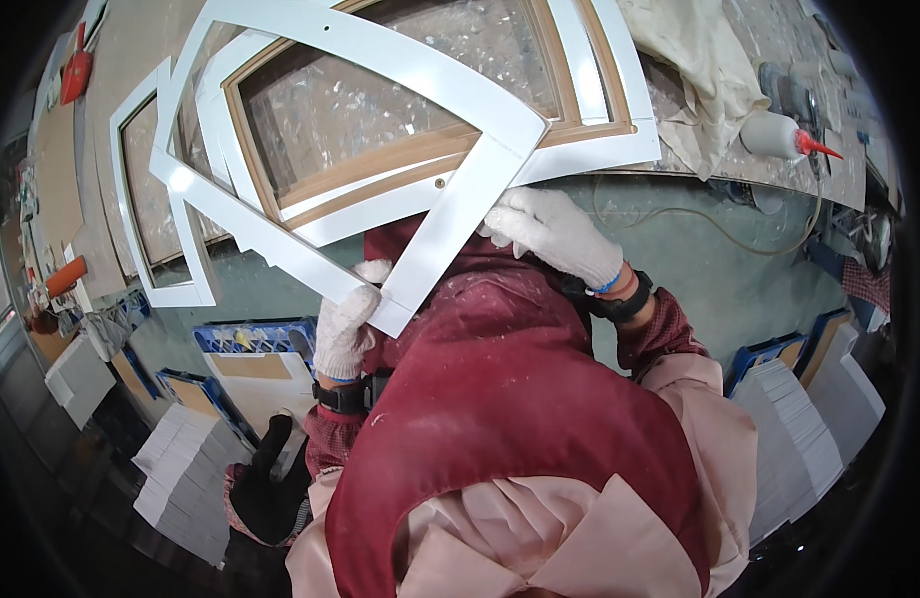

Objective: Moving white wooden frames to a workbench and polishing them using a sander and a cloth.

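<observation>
A glossy white rectangular frame (472, 204) is held at a slant, its near corner close to my apron. My left hand (345, 324), in a white knit glove, grips it beside that near corner, with fingers on both sides of the rail. My right hand (557, 235), gloved alike, has its fingers closed at the edge of the right-hand rail; the fingertips are partly hidden. Beneath lies another white frame (586, 151) with bare wood-coloured inner edges, flat on the worktable. A smaller white frame (203, 261) rests to the left, overhanging the table edge.
The worktable (510, 45) is paint-specked. On its right are a cream cloth (701, 85), a white squeeze bottle (771, 135) with a red nozzle, and a thin hose (739, 239). Stacks of white panels (186, 478) stand low on both sides. A red dustpan (76, 75) lies far left.
</observation>
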Available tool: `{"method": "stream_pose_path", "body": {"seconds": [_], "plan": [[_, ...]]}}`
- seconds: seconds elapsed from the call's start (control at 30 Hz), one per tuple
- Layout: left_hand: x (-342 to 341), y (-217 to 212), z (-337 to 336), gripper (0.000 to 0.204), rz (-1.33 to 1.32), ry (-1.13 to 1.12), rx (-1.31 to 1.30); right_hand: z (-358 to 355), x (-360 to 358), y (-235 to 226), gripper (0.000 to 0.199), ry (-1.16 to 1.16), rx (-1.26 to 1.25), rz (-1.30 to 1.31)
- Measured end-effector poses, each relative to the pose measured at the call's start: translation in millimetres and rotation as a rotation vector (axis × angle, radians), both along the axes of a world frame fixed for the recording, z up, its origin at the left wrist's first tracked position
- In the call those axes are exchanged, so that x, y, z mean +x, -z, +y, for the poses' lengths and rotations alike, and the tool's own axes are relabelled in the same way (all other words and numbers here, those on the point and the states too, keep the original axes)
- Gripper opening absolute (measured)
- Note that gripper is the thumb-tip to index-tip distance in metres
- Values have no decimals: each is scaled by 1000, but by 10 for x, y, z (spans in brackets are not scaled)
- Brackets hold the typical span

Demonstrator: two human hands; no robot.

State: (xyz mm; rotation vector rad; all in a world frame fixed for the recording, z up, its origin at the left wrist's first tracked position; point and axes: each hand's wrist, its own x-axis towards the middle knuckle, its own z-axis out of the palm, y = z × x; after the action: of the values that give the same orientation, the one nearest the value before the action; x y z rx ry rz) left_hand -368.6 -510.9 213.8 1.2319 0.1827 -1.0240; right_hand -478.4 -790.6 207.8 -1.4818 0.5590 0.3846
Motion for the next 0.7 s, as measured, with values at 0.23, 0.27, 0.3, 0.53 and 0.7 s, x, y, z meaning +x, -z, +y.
{"method": "stream_pose_path", "body": {"seconds": [0.23,0.27,0.3,0.53,0.7], "plan": [[281,-9,346,43,-67,126,125,28,-112,83,27,171,369,-66],[300,60,422,42,-96,127,94,20,-123,106,27,161,388,-49],[376,104,509,40,-115,196,87,33,-137,110,28,158,405,-31],[915,237,805,51,-247,434,27,227,-141,17,28,41,459,-35],[1001,327,868,52,-264,310,-12,230,-190,22,41,-5,452,-97]]}}
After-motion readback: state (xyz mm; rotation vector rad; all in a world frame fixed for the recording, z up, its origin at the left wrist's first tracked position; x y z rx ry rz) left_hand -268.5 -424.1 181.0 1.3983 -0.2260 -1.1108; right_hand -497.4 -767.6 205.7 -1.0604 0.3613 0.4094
